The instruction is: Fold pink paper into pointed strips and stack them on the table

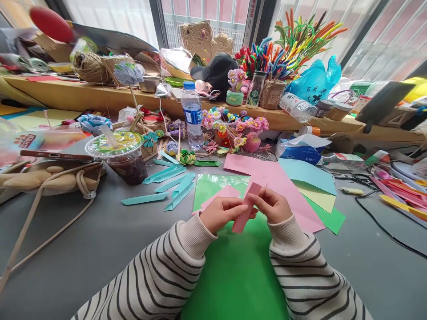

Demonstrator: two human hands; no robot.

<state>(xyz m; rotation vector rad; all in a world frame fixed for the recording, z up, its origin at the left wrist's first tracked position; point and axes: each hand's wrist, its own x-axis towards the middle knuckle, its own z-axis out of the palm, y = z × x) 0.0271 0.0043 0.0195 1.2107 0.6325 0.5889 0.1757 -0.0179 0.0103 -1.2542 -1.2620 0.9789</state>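
2 striped sleeves run off the bottom edge, same with the green sheet. Left hand and right hand hide bits of the pink strip. Bottle label print's too tiny to read tbh.

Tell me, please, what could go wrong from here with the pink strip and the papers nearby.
The pink paper strip is pinched between the left hand and the right hand, so uneven finger pressure might crease it crookedly.

The lidded plastic cup of dark drink stands close to the folded light-blue paper strips; if knocked over, it could stain them.
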